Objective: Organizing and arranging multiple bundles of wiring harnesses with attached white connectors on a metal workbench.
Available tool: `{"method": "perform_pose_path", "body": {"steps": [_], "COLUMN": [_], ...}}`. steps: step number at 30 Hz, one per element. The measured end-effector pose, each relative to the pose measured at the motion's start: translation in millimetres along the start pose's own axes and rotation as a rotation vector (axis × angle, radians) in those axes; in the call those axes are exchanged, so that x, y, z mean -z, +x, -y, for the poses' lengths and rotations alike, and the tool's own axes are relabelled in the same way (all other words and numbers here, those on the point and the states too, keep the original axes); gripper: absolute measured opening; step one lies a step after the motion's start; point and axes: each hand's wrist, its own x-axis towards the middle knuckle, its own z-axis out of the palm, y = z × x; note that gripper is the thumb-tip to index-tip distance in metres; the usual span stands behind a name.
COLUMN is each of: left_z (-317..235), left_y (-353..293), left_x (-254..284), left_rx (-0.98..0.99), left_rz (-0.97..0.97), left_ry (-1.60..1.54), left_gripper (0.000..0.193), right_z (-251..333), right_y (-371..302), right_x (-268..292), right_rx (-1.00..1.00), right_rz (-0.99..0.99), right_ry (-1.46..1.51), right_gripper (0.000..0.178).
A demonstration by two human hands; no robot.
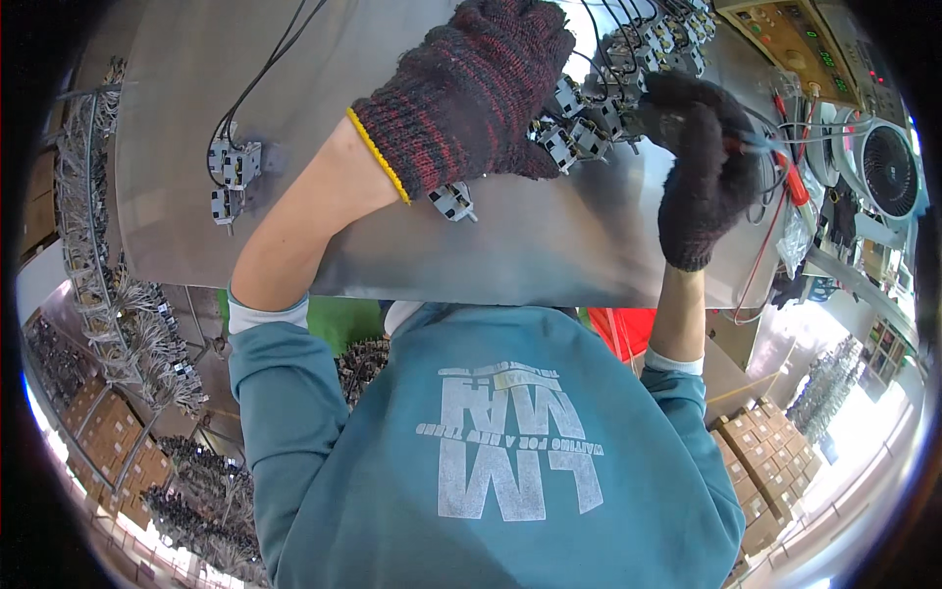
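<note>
My left hand (471,103), in a black and red knit glove with a yellow cuff, reaches over the metal table (392,265). Its thumb lies beside a cluster of small silver-grey metal blocks with black cables (574,142); most of its fingers are hidden. Just below the glove's cuff sits a single block (452,202). Right of the cluster, my right hand (702,162) wears a dark glove. Its fingers are bent together around something blurred that I cannot make out, close to several thin wires.
Two joined blocks with black cables (234,172) lie at the table's left. A meter with green digits (800,44), a red-handled tool (793,182) and a small fan (888,172) stand at the right. Racks of hanging cables (93,255) and stacked cartons (770,456) surround the table.
</note>
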Motion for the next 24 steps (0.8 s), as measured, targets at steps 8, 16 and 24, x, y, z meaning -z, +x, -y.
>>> {"method": "perform_pose_path", "body": {"steps": [8,16,24], "left_z": [0.0,4.8,19.2], "left_y": [-9.3,-6.1,-9.2], "left_x": [6.0,-2.6,-38.1], "left_rx": [-0.059,-0.097,-0.043], "left_rz": [-0.178,-0.294,-0.295], "left_ry": [-0.048,-0.094,-0.069], "left_gripper": [0.102,0.086,0.115], "right_z": [-1.5,21.0,3.7], "right_y": [3.4,3.8,14.6], "right_x": [-9.7,-24.2,-33.7], "right_rx": [0.082,0.222,0.219], "right_rz": [0.058,0.148,0.328], "right_ry": [0.060,0.085,0.159], "right_gripper": [0.028,0.027,0.038]}}
